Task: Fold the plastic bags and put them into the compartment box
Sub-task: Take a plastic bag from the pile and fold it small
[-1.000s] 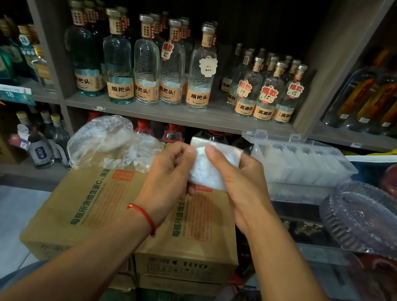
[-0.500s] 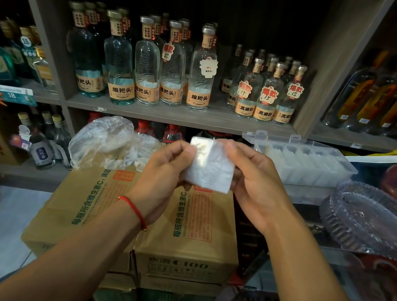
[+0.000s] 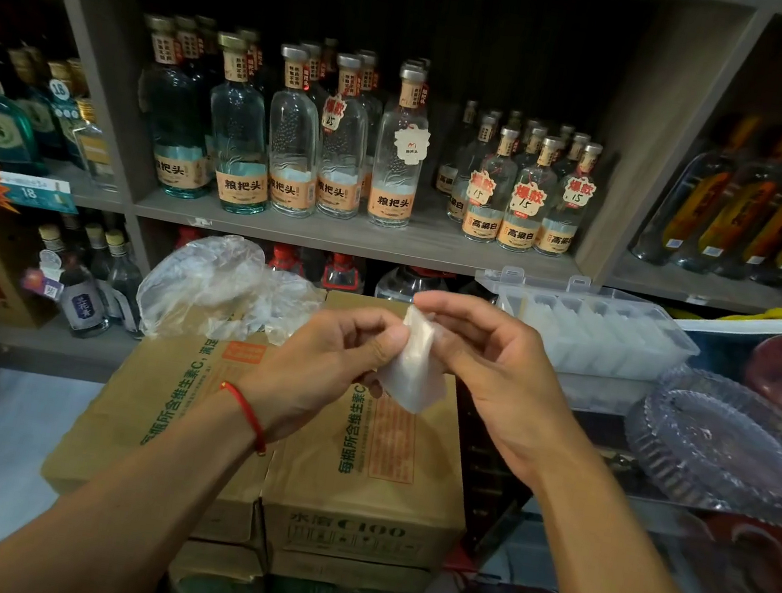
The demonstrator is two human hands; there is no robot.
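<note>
A: Folded bag (image 3: 412,375), top edge hidden behind the left hand (image 3: 332,369) thumb. Box (image 3: 592,326) compartments?

B: Too hazy to count. Plate (image 3: 731,449) cut off at the right edge.

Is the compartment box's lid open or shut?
Open: the compartment box shows its dividers uncovered, with folded white bags in the cells, and its clear lid with two latches stands behind the rear edge.
</note>
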